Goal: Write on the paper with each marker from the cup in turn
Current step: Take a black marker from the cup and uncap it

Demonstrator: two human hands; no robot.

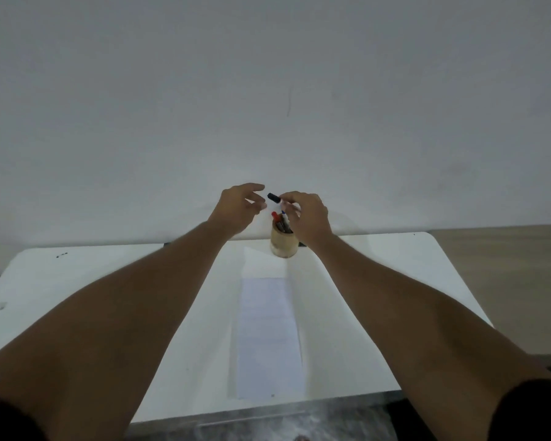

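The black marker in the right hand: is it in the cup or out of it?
Out. The right hand holds the black marker above the cup, its dark end pointing toward the open left hand; other markers stand in the cup.

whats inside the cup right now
The cup holds several markers, a red-capped one and a blue-tipped one among them. The right hand covers part of the opening, so the count is unclear.

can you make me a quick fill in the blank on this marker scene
1. The right hand holds a marker with a ____ cap above the cup.
2. The left hand is open and holds ____.
3. The paper lies on the table ____ the two forearms.
4. Among the markers still in the cup, one has a ____ cap on the left.

Missing words: black; nothing; between; red
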